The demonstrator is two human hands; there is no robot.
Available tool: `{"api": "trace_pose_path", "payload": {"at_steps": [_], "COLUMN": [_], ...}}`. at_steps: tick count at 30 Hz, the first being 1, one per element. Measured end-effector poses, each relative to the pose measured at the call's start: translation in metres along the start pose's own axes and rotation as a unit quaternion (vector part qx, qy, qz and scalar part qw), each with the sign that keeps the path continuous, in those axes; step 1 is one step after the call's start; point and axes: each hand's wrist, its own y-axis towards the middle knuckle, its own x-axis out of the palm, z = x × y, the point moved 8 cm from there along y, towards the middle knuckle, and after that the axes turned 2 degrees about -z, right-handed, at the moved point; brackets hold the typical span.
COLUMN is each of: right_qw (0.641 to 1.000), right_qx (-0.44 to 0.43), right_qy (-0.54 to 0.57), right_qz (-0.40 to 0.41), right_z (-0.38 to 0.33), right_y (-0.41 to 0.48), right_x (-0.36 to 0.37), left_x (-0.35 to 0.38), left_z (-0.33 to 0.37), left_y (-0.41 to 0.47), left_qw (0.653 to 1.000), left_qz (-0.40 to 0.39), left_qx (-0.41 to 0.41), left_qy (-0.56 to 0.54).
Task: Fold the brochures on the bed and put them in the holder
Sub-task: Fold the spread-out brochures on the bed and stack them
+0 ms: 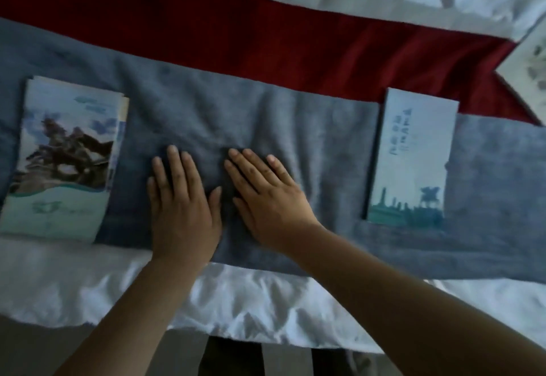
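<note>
A stack of folded brochures (63,159) with a rock-and-sea picture lies at the left on the grey towel (295,127). A single pale folded brochure (410,159) with a skyline print lies at the right. My left hand (181,201) and my right hand (266,195) rest flat, side by side, palms down on the towel between the two. Neither hand holds anything. No holder can be made out with certainty.
A red cloth (236,29) lies beyond the grey towel on the white bed sheet (236,301). A pale printed sheet or box (531,71) pokes in at the right edge. The bed's front edge and dark floor (29,349) are below.
</note>
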Motion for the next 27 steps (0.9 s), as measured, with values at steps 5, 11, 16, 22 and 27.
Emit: {"api": "trace_pose_path", "payload": {"at_steps": [5, 11, 16, 22, 27], "right_qw": [0.996, 0.973, 0.940, 0.926, 0.949], "right_qx": [0.075, 0.230, 0.340, 0.372, 0.299], "right_qy": [-0.015, 0.007, 0.010, 0.010, 0.002], "right_qz": [0.043, 0.014, 0.020, 0.071, 0.099], "right_z": [0.089, 0.229, 0.319, 0.390, 0.420], "right_y": [-0.077, -0.162, -0.209, -0.200, -0.165], "right_x": [-0.020, -0.029, -0.030, -0.060, -0.093], "left_x": [0.005, 0.001, 0.011, 0.041, 0.040], "left_z": [0.128, 0.263, 0.350, 0.400, 0.403], "left_y": [0.019, 0.026, 0.007, -0.007, 0.003], "left_qw": [0.998, 0.986, 0.965, 0.954, 0.963], "left_qz": [-0.040, -0.009, 0.017, -0.003, 0.017], "left_qx": [0.048, 0.150, 0.262, 0.289, 0.262], "left_qy": [-0.010, -0.067, -0.009, 0.081, 0.056]}}
